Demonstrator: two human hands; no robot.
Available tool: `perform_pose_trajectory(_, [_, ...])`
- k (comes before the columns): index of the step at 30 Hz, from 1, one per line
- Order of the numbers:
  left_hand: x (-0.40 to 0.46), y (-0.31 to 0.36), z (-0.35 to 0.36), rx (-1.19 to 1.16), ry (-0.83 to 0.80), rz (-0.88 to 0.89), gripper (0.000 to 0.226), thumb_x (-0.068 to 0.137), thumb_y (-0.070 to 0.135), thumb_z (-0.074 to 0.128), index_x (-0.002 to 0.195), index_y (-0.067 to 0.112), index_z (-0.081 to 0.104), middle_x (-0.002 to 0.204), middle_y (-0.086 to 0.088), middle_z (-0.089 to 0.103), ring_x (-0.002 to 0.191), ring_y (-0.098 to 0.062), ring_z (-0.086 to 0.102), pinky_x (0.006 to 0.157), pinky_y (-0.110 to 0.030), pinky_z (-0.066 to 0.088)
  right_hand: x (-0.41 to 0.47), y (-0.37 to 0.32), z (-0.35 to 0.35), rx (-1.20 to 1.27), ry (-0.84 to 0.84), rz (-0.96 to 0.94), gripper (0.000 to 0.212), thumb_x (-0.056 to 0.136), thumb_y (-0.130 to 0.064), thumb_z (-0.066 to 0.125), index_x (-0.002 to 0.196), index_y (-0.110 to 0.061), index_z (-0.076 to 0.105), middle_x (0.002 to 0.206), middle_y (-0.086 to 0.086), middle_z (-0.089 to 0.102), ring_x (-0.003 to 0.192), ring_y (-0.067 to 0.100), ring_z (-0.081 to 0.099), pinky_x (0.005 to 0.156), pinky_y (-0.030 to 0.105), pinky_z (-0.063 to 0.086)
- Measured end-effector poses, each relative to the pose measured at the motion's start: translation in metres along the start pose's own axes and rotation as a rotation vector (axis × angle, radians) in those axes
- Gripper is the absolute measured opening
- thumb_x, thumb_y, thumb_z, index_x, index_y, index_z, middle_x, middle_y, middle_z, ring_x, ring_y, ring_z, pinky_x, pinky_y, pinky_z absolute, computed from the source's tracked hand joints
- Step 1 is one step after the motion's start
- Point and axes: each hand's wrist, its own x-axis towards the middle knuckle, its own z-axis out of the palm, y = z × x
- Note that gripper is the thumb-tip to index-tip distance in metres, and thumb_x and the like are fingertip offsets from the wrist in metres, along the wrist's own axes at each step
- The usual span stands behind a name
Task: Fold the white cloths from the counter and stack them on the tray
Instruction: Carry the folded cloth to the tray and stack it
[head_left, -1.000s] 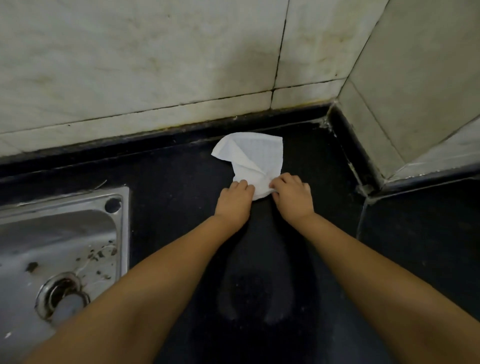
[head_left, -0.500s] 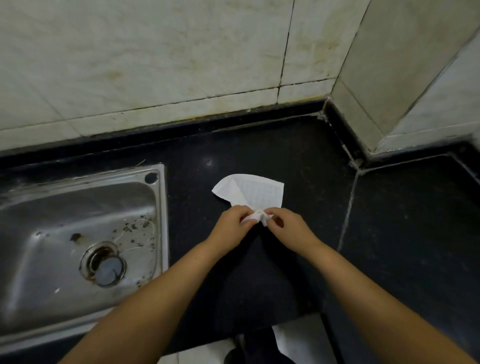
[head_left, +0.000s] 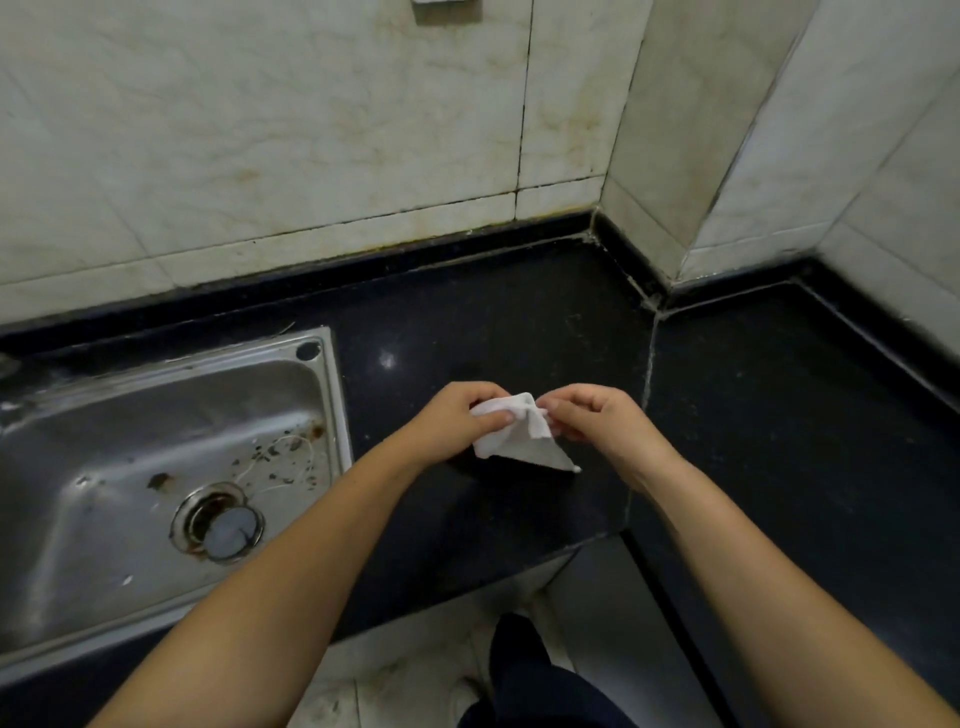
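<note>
Your left hand (head_left: 457, 421) and right hand (head_left: 592, 421) meet just right of the frame's middle, and between them you hold one white cloth (head_left: 519, 436). The fingers of your left hand are curled round the cloth's left part, with the thumb lying across its top. Your right hand pinches the cloth's upper right edge between thumb and fingertips. The cloth is bunched at the top where both hands grip it, and below that it falls in a flat, roughly triangular flap whose point ends toward the lower right, just under your right wrist. Whether that flap touches the surface below or hangs just above it cannot be told from this view.

Under your hands lies the dark, glossy tabletop (head_left: 493, 322), which runs across the middle of the frame and turns a corner at the right. Set into it at the left of the frame is a steel sink (head_left: 130, 441), its basin speckled with bits of debris and a round drain (head_left: 218, 525) near its lower middle. Pale, stained wall tiles (head_left: 260, 130) fill the upper part of the frame. At the bottom centre, light floor tiles (head_left: 405, 675) show beyond the tabletop's front edge, beside dark clothing (head_left: 530, 686).
</note>
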Motion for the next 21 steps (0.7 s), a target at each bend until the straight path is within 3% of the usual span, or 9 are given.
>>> perform_pose_trajectory(3, [0.0,0.015,0.002,-0.026,-0.018,0.013,0.018,0.091,0.022,0.058,0.105,0.016,0.068,0.098,0.001,0.066,0.089,-0.01,0.059,0.076,-0.025,0.047,-0.009,-0.003,-0.002,-0.038,0.025,-0.055,0.018,0.09,-0.009,0.06,0.104,-0.017,0.068,0.091,0.005,0.071,0.08,0.007,0.065,0.075,0.017,0.052])
perform_pose_trajectory(7, [0.005,0.025,0.007,-0.097,-0.112,0.012,0.016,0.091,0.028,0.06,0.103,0.022,0.068,0.102,0.002,0.067,0.096,-0.011,0.061,0.08,-0.026,0.049,-0.013,-0.004,-0.004,-0.119,0.187,-0.088,0.004,0.088,-0.019,0.065,0.085,-0.02,0.068,0.076,-0.002,0.061,0.07,0.007,0.055,0.068,0.023,0.047])
perform_pose_trajectory(10, [0.009,0.034,0.013,-0.183,-0.129,-0.009,0.02,0.088,0.044,0.057,0.094,0.028,0.067,0.103,-0.002,0.065,0.095,-0.016,0.06,0.082,-0.032,0.047,-0.015,-0.013,-0.011,-0.351,0.284,-0.171,0.005,0.087,-0.024,0.064,0.083,-0.021,0.065,0.089,-0.006,0.055,0.076,0.006,0.055,0.071,0.019,0.046])
perform_pose_trajectory(12, [0.014,0.044,0.018,-0.153,-0.085,0.009,0.022,0.09,0.043,0.054,0.09,0.024,0.066,0.097,-0.004,0.063,0.088,-0.014,0.057,0.077,-0.029,0.046,-0.014,-0.024,-0.017,-0.431,0.281,-0.23,0.006,0.088,-0.024,0.062,0.084,-0.02,0.062,0.09,-0.006,0.056,0.079,0.007,0.056,0.071,0.019,0.046])
perform_pose_trajectory(16, [0.026,0.056,0.021,-0.012,0.028,0.105,0.023,0.091,0.024,0.058,0.079,0.005,0.062,0.078,-0.013,0.056,0.07,-0.018,0.05,0.063,-0.028,0.04,-0.004,-0.041,-0.032,-0.332,0.315,-0.297,0.007,0.089,-0.019,0.058,0.083,-0.022,0.056,0.078,-0.002,0.057,0.07,0.008,0.052,0.064,0.019,0.042])
perform_pose_trajectory(19, [0.031,0.048,0.017,0.053,0.033,0.042,0.028,0.091,0.024,0.057,0.087,-0.003,0.065,0.086,-0.02,0.063,0.075,-0.026,0.058,0.067,-0.032,0.044,0.004,-0.049,-0.044,-0.23,0.377,-0.31,0.008,0.091,-0.019,0.057,0.084,-0.024,0.056,0.077,-0.005,0.057,0.068,0.004,0.051,0.06,0.01,0.042])
perform_pose_trajectory(21, [0.033,0.037,0.012,0.085,0.061,-0.022,0.033,0.092,0.026,0.055,0.083,-0.005,0.063,0.074,-0.016,0.055,0.068,-0.021,0.051,0.064,-0.029,0.039,0.012,-0.051,-0.054,-0.158,0.447,-0.289,0.007,0.092,-0.021,0.056,0.085,-0.024,0.057,0.081,-0.003,0.059,0.072,0.005,0.053,0.063,0.014,0.044])
